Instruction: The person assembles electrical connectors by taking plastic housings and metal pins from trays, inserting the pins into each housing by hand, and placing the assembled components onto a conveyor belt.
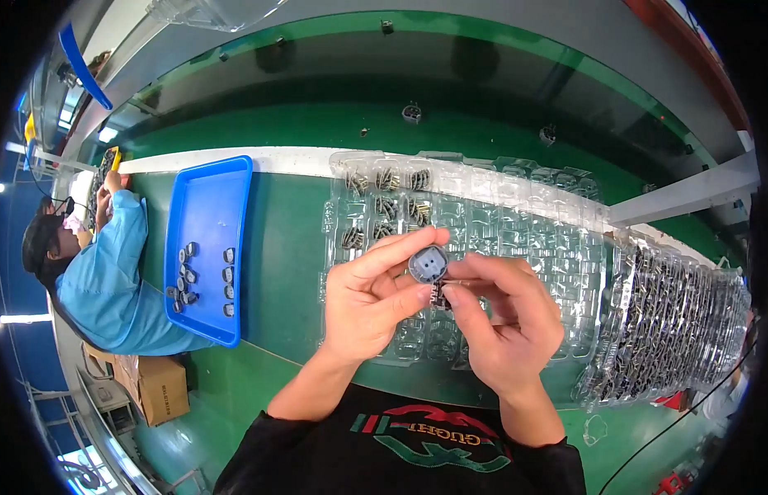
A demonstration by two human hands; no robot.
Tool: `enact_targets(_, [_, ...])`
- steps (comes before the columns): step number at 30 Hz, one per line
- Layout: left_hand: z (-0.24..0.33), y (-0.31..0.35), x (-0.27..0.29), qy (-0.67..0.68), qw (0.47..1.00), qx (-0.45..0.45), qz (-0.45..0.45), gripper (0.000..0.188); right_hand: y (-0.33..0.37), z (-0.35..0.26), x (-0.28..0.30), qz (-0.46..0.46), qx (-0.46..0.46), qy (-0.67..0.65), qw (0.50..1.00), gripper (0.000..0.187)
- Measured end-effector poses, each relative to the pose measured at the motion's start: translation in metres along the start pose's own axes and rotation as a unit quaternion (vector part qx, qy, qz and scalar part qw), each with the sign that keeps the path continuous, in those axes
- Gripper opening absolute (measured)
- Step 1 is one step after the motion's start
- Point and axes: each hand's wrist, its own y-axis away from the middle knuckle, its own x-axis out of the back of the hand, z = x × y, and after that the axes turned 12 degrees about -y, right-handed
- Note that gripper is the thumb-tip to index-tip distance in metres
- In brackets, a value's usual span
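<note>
Over the clear plastic compartment tray (522, 272), both my hands meet around a small round grey connector-like part (428, 264). Two small dark holes show in its face. My left hand (363, 297) grips it between thumb and forefinger from the left. A small dark piece with metal pins (438, 295) hangs just under the round part. My right hand (512, 322) is closed, with its thumb and forefinger pinching at the right side of both pieces; the fingertips' exact contact is partly hidden. Small metal parts (387, 179) sit in several compartments of the tray at its far left.
To the left, a blue tray (245, 247) holds several round grey parts (228, 275). A stack of filled clear trays (673, 322) stands at the right. A co-worker in a blue top (112, 264) sits at the far left, near a cardboard box (157, 388). A white ledge (293, 161) runs behind.
</note>
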Motion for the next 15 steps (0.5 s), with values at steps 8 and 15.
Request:
enact_targets(8, [0.015,-0.007,0.007,0.014,0.993,-0.039,-0.108,0.056,-0.019,-0.021,0.017,-0.03,0.032,0.036,0.998,0.019])
enact_targets(15, [0.003,-0.001,-0.006,0.074,0.993,0.047,-0.08,0.053,-0.017,-0.022,0.015,-0.031,0.016,0.06,0.998,0.019])
